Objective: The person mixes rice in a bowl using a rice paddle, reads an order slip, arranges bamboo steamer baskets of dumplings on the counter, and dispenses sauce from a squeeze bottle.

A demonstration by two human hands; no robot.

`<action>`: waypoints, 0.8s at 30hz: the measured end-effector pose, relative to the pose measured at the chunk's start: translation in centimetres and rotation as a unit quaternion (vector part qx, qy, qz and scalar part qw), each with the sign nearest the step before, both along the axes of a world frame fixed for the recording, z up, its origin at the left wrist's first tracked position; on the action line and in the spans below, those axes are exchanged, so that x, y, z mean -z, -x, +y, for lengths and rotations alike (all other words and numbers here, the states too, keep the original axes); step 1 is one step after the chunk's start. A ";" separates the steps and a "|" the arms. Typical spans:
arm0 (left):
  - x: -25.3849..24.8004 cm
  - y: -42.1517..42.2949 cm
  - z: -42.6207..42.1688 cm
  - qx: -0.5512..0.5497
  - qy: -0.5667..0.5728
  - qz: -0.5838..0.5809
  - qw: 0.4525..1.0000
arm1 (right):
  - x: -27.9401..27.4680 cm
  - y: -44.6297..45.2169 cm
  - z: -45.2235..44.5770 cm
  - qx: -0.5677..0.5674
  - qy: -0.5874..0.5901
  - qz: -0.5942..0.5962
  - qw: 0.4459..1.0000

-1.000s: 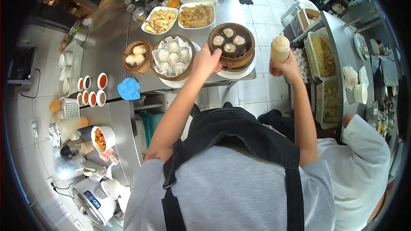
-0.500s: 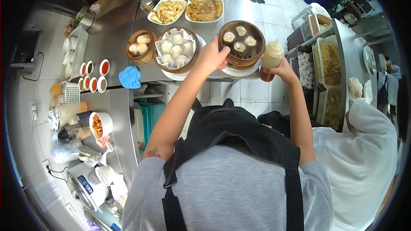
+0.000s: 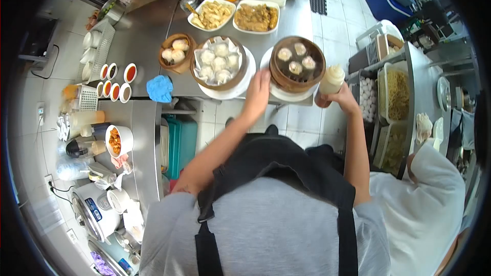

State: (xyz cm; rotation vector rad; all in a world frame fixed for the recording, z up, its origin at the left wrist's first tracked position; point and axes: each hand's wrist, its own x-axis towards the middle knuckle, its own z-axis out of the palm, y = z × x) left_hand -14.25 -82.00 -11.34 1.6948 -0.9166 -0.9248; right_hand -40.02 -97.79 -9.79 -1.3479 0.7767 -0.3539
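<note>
My right hand (image 3: 340, 97) is closed around a pale squeeze bottle (image 3: 333, 77), held upright just right of a bamboo steamer. A reddish-brown part shows below the bottle; I cannot tell whether it is a second one. Four-sided spacing marks the pleated dumplings (image 3: 295, 67) inside that round bamboo steamer (image 3: 279, 83), which sits on a white plate (image 3: 296, 96). My left hand (image 3: 259, 89) is at the plate's left side, fingers stretched out and slightly blurred, gripping nothing visible. Left of it, another bamboo steamer (image 3: 197, 71) holds several white buns (image 3: 220, 63) on paper.
A smaller bamboo steamer (image 3: 166, 62), a blue cloth (image 3: 160, 89) and small sauce dishes (image 3: 130, 73) lie to the left. Two white food dishes (image 3: 257, 30) stand behind. At right, a person in a white sleeve (image 3: 434, 174) is close beside me, near a shelf of noodles (image 3: 394, 92).
My left hand has let go of the right steamer's rim and drawn back down to its left side. The right hand keeps hold of the squeeze bottle. The whole view has shifted slightly.
</note>
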 end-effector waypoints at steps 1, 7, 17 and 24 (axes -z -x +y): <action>2.4 1.1 1.4 -0.054 -0.004 0.057 0.997 | 0.0 -0.2 0.1 0.012 -0.001 -0.012 1.000; 5.6 1.8 -0.7 -0.125 0.044 0.033 0.991 | -0.4 -0.3 -0.9 -0.007 -0.038 -0.034 0.999; 2.4 4.4 2.7 -0.124 0.043 0.245 0.961 | 0.8 2.4 1.0 -0.039 -0.072 -0.050 0.995; 0.1 3.5 4.4 -0.059 0.024 0.378 0.923 | 1.2 4.0 3.1 -0.033 -0.041 -0.031 0.998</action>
